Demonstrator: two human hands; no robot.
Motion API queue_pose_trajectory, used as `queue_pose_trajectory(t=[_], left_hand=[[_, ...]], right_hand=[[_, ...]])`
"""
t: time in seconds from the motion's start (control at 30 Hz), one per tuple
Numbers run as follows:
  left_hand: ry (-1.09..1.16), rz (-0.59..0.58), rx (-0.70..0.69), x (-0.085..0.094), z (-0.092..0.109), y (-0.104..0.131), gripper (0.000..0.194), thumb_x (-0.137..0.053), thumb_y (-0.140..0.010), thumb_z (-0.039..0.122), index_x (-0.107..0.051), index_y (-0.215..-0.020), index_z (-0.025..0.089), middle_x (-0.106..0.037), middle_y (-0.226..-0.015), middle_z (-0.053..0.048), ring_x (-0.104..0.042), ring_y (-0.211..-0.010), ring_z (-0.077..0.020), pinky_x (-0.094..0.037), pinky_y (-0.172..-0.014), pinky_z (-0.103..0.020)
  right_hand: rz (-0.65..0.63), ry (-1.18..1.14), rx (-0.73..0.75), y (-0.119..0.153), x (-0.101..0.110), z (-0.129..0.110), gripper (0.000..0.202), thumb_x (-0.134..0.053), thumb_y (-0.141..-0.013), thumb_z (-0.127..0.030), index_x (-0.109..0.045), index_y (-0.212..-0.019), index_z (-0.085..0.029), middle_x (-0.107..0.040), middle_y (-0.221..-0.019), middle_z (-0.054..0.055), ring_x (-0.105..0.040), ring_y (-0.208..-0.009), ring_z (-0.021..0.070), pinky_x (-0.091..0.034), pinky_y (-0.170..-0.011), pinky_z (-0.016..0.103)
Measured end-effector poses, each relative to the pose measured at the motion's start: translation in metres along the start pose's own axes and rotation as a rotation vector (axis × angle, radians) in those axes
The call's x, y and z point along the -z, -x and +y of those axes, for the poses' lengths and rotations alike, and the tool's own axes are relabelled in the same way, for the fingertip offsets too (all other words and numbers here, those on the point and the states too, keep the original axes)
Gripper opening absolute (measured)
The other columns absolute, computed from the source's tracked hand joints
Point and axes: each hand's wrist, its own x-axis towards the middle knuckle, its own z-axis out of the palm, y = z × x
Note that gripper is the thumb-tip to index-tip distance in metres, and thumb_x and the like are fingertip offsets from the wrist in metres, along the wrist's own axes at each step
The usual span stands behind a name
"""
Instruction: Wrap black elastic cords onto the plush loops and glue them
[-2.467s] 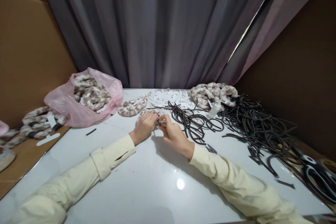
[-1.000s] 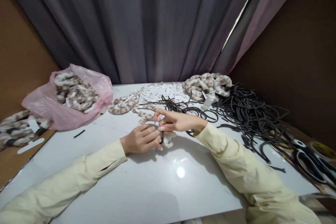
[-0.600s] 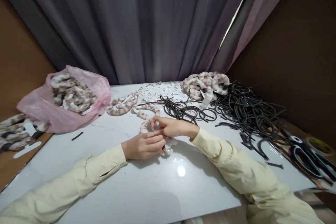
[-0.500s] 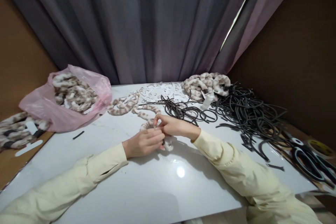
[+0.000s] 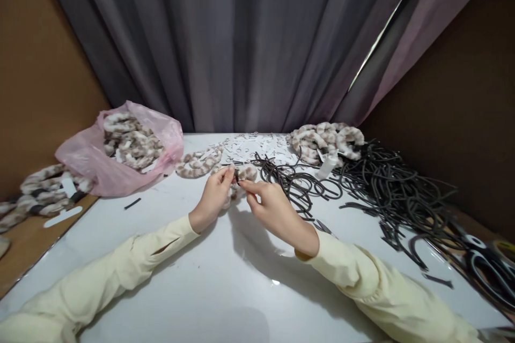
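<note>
Both hands meet above the table around a furry white-and-brown band, partly hidden by the fingers. My left hand is closed, thumb and fingers pinching the band near a dark section. From the other side my right hand is closed too, thumb and forefinger pinched at that dark section; exactly what the tips grip is small and partly covered. More furry bands lie just behind my left hand. Beyond my right hand spread loose black cords, and small scissors show beside the right wrist.
A pink plastic bag of furry bands stands at left, with more bands beside it. White tags lie at the back, near another band pile. A cord heap and large scissors occupy the right.
My hands have lifted slightly and turned; the left thumb now points up, and the right fingers reach leftward to the dark section. The view has shifted slightly, and the small scissors have come into sight.
</note>
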Motion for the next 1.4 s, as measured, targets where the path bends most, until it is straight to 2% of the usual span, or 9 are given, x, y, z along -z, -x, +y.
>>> queue_pose_trajectory(t=[0.17,0.33,0.5,0.63,0.73,0.9,1.07,1.27,1.4], left_hand=[[0.138,0.009,0.141,-0.002,0.002,0.001,0.038,-0.048,-0.083,0.049,-0.044,-0.063,0.017,-0.038,-0.056,0.005,-0.036,-0.049,-0.0078,-0.03,-0.045,-0.019],[0.0,-0.023,0.017,-0.002,0.007,0.005,0.035,-0.042,-0.088,0.043,-0.041,-0.063,0.018,-0.039,-0.057,0.004,-0.039,-0.052,-0.0091,-0.034,-0.048,-0.02],[-0.378,-0.062,-0.261,0.002,0.003,0.002,0.03,-0.034,-0.092,0.028,-0.038,-0.063,0.019,-0.041,-0.06,0.003,-0.042,-0.057,-0.012,-0.035,-0.057,-0.025],[-0.623,-0.118,-0.514,0.006,-0.004,-0.003,0.027,-0.03,-0.092,0.024,-0.036,-0.066,0.021,-0.041,-0.062,0.002,-0.043,-0.058,-0.0147,-0.037,-0.058,-0.028],[-0.75,-0.117,-0.604,0.008,-0.008,-0.006,0.027,-0.028,-0.094,0.024,-0.036,-0.068,0.021,-0.042,-0.065,0.0,-0.044,-0.061,-0.0166,-0.039,-0.061,-0.03],[-0.803,-0.156,-0.603,0.007,-0.009,-0.002,0.028,-0.026,-0.094,0.022,-0.035,-0.068,0.021,-0.044,-0.065,0.0,-0.045,-0.061,-0.0166,-0.04,-0.06,-0.03],[-0.801,-0.243,-0.522,0.004,-0.003,0.005,0.029,-0.026,-0.093,0.019,-0.035,-0.065,0.021,-0.045,-0.062,0.0,-0.045,-0.056,-0.0157,-0.039,-0.056,-0.029],[-0.763,-0.335,-0.537,0.004,0.001,0.005,0.029,-0.026,-0.092,0.02,-0.037,-0.065,0.021,-0.047,-0.061,0.0,-0.046,-0.055,-0.0148,-0.038,-0.054,-0.029],[-0.676,-0.342,-0.542,0.005,0.003,0.005,0.03,-0.026,-0.093,0.022,-0.036,-0.064,0.021,-0.044,-0.059,0.002,-0.043,-0.053,-0.0135,-0.035,-0.053,-0.027]], right_hand=[[-0.064,-0.162,-0.137,-0.007,-0.011,0.008,0.029,-0.043,-0.086,-0.012,-0.055,-0.112,-0.011,-0.065,-0.099,0.011,-0.062,-0.079,0.0177,-0.046,-0.074,0.028],[-0.174,-0.529,-0.362,-0.015,-0.017,0.011,0.009,-0.049,-0.086,-0.019,-0.053,-0.09,-0.013,-0.062,-0.078,0.003,-0.055,-0.06,0.011,-0.042,-0.058,0.022],[-0.202,-0.314,-0.274,-0.014,-0.011,0.01,0.033,-0.046,-0.088,-0.02,-0.045,-0.055,-0.016,-0.046,-0.053,-0.003,-0.042,-0.052,0.0093,-0.031,-0.055,0.022],[-0.152,-0.081,-0.179,-0.011,-0.007,0.011,0.023,-0.043,-0.088,-0.015,-0.051,-0.066,-0.016,-0.054,-0.061,0.0,-0.046,-0.057,0.011,-0.029,-0.056,0.022],[-0.169,0.172,-0.165,-0.008,-0.005,0.007,0.018,-0.043,-0.084,-0.011,-0.057,-0.075,-0.016,-0.059,-0.065,0.003,-0.05,-0.059,0.0137,-0.026,-0.055,0.024],[-0.264,0.504,-0.098,-0.002,0.004,-0.005,0.017,-0.048,-0.074,-0.008,-0.062,-0.081,-0.016,-0.064,-0.067,0.007,-0.056,-0.061,0.0186,-0.021,-0.052,0.027],[-0.384,0.595,-0.036,0.0,0.016,-0.012,0.016,-0.048,-0.074,-0.009,-0.062,-0.075,-0.017,-0.063,-0.063,0.008,-0.056,-0.059,0.0201,-0.019,-0.051,0.029],[-0.212,0.623,0.072,-0.01,0.021,0.006,0.015,-0.047,-0.071,-0.005,-0.056,-0.068,-0.016,-0.056,-0.058,0.006,-0.051,-0.07,0.0207,-0.025,-0.063,0.029],[-0.147,0.564,0.093,-0.019,0.018,0.021,0.016,-0.044,-0.071,-0.004,-0.05,-0.063,-0.017,-0.05,-0.056,0.003,-0.045,-0.073,0.0195,-0.023,-0.067,0.03]])
